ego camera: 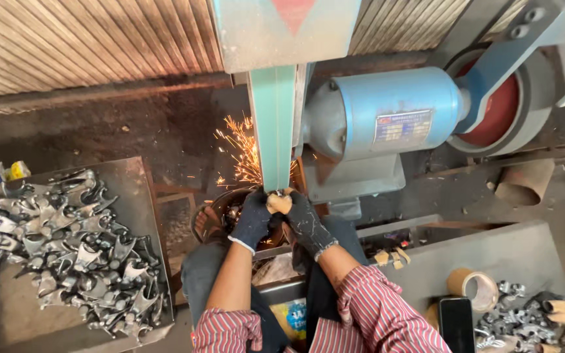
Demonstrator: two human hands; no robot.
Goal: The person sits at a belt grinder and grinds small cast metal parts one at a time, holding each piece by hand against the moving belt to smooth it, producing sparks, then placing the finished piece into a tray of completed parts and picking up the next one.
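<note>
you are grinding: your left hand (251, 221) and right hand (307, 223), both gloved, are closed around a small workpiece (278, 202) pressed to the green belt (273, 124). sparks (240, 150) fly toward 11 o'clock. judged next: hold pressure steady, rotate the piece.

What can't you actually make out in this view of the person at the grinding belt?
- Head view: the piece pressed to the green belt is hidden by the gloved left hand and right hand.
- The belt's upper end is cut off by the top edge.
- The pile of metal parts: single shapes too small to tell.
- The dark phone is cut off at the bottom.
</note>
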